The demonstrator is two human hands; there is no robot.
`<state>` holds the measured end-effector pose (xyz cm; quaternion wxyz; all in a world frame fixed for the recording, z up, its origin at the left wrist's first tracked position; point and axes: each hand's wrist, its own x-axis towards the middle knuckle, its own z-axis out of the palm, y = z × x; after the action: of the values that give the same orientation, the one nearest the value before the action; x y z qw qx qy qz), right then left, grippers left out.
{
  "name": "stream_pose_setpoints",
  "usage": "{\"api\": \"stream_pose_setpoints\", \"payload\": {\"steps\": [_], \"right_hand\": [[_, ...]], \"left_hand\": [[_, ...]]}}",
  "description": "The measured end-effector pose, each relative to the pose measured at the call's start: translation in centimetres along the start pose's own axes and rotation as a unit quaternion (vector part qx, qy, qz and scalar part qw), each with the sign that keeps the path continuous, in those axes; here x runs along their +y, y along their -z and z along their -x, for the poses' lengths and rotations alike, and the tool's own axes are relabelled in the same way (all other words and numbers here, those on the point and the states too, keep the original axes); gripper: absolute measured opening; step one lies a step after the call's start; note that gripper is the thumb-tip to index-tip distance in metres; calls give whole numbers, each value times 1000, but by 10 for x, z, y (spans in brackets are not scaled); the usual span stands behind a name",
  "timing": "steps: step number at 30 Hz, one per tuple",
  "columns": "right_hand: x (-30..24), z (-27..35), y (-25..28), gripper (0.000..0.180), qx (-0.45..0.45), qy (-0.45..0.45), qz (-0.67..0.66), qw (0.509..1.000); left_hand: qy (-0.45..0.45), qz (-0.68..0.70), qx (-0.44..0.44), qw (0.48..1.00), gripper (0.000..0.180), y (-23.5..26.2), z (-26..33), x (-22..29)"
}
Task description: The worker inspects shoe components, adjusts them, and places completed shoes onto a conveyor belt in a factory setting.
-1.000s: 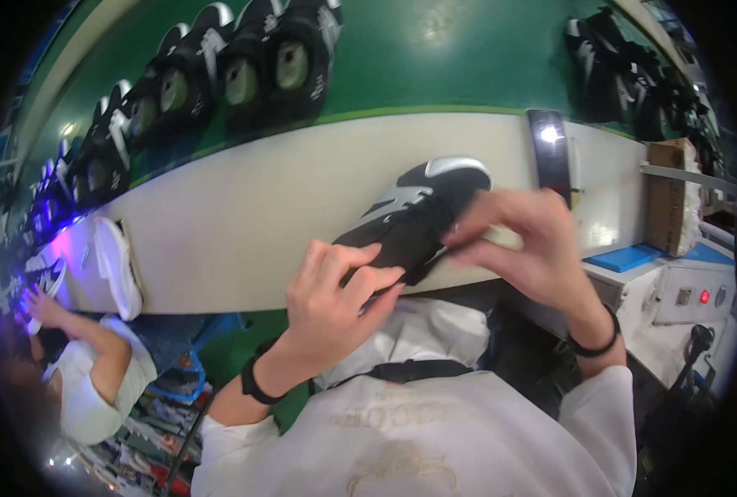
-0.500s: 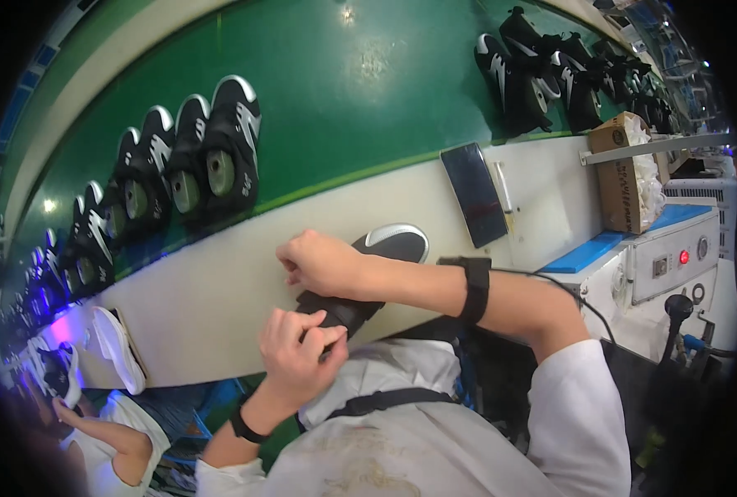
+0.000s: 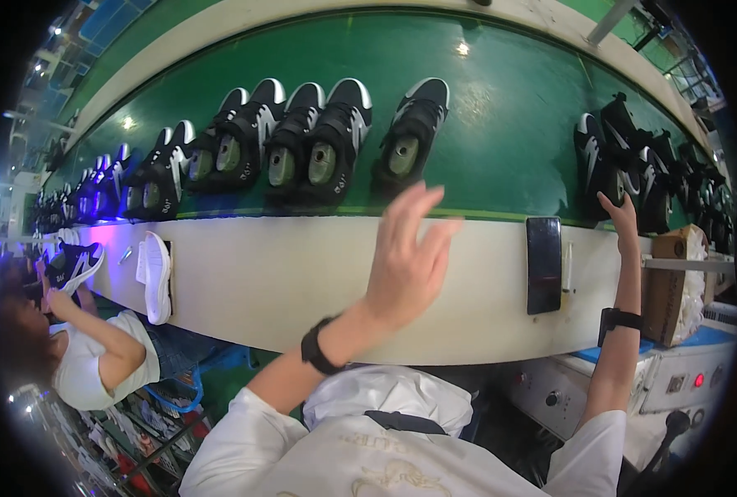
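Trouble here would most likely come from the far reach; the right hand [image 3: 619,217] is stretched out to a black-and-white shoe [image 3: 598,161] standing in a cluster on the green conveyor belt [image 3: 501,141], and a grip taken only at the near edge could tip that shoe against its neighbours or drag it off the belt onto the counter [image 3: 302,282]; the black phone-like slab [image 3: 543,263] lying on the counter sits right under that arm and could be knocked by the wrist on the way back. The left hand [image 3: 407,253] is raised over the counter with fingers spread and loose, holding nothing and touching nothing; a lone black shoe [image 3: 411,132] stands on the belt just beyond it, near a row of like shoes [image 3: 286,141], and a careless sweep could nudge it out of line. The right hand's fingers rest on the shoe's heel end; whether they have closed around it or only touch it cannot be told at this edge of the view, though it looks like contact rather than a full grasp.
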<state>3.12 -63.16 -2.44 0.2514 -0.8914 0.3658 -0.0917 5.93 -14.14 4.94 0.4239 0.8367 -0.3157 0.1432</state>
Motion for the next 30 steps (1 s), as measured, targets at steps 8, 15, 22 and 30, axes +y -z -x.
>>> {"api": "stream_pose_setpoints", "payload": {"steps": [8, 15, 22, 30], "right_hand": [[-81, 31, 45, 44, -150, -209, -343, 904], [-196, 237, 44, 34, -198, -51, -278, 939], [-212, 430, -16, 55, -219, 156, -136, 953], [-221, 374, -27, 64, -247, 230, -306, 890]], "left_hand": [[71, 19, -132, 989, 31, 39, 102, 13], [130, 118, -212, 961, 55, 43, 87, 30], [143, 53, -142, 978, 63, 53, 121, 23], [333, 202, -74, 918, 21, 71, 116, -19]]}}
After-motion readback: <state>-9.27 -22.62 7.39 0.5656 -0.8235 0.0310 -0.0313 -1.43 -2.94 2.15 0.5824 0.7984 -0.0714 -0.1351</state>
